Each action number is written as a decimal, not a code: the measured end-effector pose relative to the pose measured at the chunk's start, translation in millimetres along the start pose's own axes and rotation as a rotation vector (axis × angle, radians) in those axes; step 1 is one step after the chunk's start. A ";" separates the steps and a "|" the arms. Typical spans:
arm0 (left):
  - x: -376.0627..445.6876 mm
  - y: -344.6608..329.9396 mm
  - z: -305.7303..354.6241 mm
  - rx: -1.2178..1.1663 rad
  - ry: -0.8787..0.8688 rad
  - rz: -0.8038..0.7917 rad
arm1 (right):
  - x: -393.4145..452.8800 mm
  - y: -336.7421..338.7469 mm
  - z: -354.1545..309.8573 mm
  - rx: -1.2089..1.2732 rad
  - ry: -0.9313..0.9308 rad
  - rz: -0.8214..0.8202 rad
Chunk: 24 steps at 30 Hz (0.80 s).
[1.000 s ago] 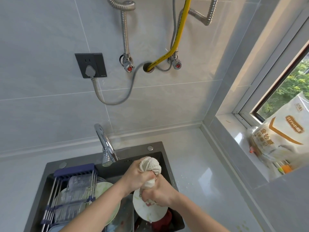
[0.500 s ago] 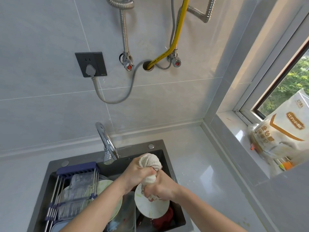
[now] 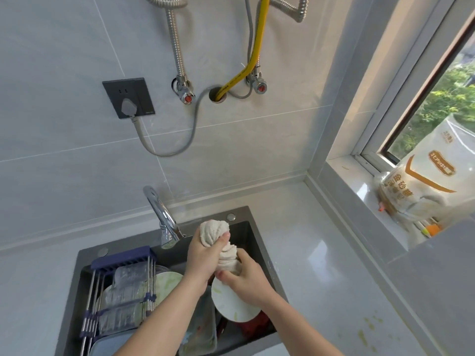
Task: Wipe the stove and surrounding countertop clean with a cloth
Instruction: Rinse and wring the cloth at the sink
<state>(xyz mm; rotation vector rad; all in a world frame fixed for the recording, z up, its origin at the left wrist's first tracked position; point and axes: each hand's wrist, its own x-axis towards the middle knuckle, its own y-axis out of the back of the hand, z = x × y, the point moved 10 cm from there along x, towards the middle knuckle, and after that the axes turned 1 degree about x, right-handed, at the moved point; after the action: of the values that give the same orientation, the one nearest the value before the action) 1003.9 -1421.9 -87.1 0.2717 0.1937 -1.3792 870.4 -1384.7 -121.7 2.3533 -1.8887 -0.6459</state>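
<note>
Cloth [image 3: 218, 236]: off-white, twisted into a tight rope, held above the dark sink [image 3: 254, 236], just right of the chrome faucet [image 3: 164, 222].

Left hand [image 3: 203, 255]: fingers and thumb wrapped round the cloth's upper part, its bunched end bulging out above the fist.

Right hand [image 3: 244, 276]: fingers curled round the cloth's lower end, directly below and touching the left hand.

Sink contents: a white plate [image 3: 232, 308] under the right hand, leaning over something red [image 3: 253, 327]; a pale green plate [image 3: 168, 282] to its left; a metal rack with blue ends [image 3: 120, 260] across the left half, clear plastic containers [image 3: 123, 296] lying on it.

Countertop [image 3: 321, 265]: pale grey, glossy, right of the sink; yellow-green smears [image 3: 365, 335] near its right front part.

Wall: grey tile; a dark socket [image 3: 128, 97] with a grey plug, its cable looping to a hole in the wall; a yellow hose [image 3: 254, 52] entering the same hole; two valves with red knobs [image 3: 187, 95], each on a corrugated metal hose.

Window ledge [image 3: 359, 186]: at right, bearing a printed food bag [image 3: 421, 186] leaning against the window, green foliage outside.
</note>
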 end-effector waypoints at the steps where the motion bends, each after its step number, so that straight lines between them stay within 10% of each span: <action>1: -2.3 4.7 -2.8 -0.072 0.018 0.053 | -4.8 -0.6 0.4 0.048 0.002 0.015; 13: -75.4 -94.1 -14.6 -0.155 0.004 -0.321 | -124.9 64.8 31.5 0.253 -0.064 0.343; 24: -307.7 -250.9 -64.4 -0.076 0.119 -0.842 | -395.7 130.2 112.1 0.321 -0.207 0.946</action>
<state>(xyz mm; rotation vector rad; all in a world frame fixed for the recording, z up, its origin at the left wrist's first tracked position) 702.6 -1155.6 -77.6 0.2144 0.4960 -2.1829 646.1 -1019.5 -72.2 1.2137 -2.9837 -0.4940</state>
